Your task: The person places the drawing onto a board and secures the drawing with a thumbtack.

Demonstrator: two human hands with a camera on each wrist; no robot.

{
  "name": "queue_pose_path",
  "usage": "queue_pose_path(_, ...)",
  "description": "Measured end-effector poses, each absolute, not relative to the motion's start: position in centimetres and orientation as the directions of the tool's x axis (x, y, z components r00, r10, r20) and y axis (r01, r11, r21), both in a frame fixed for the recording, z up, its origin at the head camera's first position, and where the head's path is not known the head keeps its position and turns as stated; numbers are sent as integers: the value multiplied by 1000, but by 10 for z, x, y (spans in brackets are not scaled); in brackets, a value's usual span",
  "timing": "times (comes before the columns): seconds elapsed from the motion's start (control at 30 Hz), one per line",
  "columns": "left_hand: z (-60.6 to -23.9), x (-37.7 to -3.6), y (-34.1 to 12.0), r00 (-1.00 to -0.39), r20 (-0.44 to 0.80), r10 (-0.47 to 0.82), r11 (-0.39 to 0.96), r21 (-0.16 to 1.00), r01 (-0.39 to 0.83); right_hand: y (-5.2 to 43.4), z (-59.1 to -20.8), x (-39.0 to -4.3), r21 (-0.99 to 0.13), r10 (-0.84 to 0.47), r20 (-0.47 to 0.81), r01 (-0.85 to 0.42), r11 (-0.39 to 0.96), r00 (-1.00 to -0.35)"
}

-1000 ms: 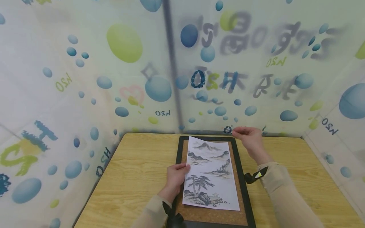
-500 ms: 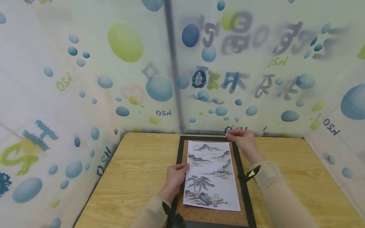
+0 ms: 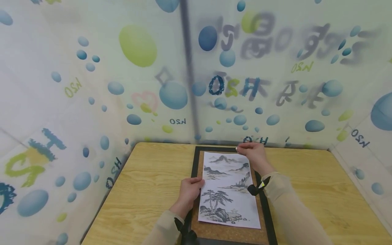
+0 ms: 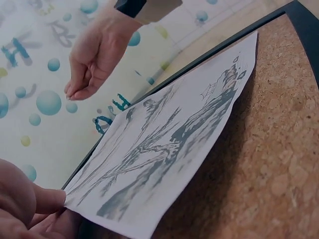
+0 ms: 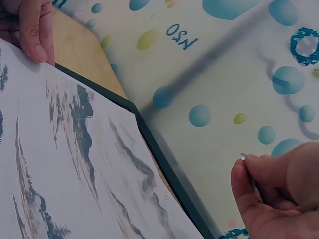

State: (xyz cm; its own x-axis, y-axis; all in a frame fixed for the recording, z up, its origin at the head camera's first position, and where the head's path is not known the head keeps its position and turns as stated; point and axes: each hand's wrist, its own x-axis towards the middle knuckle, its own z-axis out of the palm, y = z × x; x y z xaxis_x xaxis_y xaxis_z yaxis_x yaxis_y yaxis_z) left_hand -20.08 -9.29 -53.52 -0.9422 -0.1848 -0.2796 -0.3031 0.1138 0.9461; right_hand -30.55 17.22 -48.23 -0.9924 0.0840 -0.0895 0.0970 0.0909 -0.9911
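Observation:
A paper sheet (image 3: 227, 180) printed with an ink landscape of mountains and pines lies over a black-framed cork board (image 3: 226, 234). My left hand (image 3: 188, 194) pinches the sheet's left edge between thumb and fingers; in the left wrist view the paper's near side edge stands lifted off the cork (image 4: 279, 99). Above the sheet's upper right corner, my right hand (image 3: 255, 156) pinches a small clear push pin (image 5: 242, 157) at its fingertips. Only the pin's shiny end shows; the rest is hidden by the fingers. The right hand is apart from the paper.
The board rests on a light wooden table (image 3: 153, 170), which extends to both sides of it. A pale curtain (image 3: 137, 102) with blue and green bubble prints closes off the back and sides. A dark wrist camera (image 3: 253, 190) hangs under the right wrist.
My right hand has moved left and slightly down, from beyond the board's right corner to above the sheet's top right. The paper's top has come down flatter. The left hand keeps its hold.

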Motion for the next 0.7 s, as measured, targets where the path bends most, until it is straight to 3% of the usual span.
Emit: queue_pose_path(0.7, -537, -200, -93, -937, -298, -184, 97, 943, -319, 155, -512, -333, -960, 71, -270, 274, 49, -960)
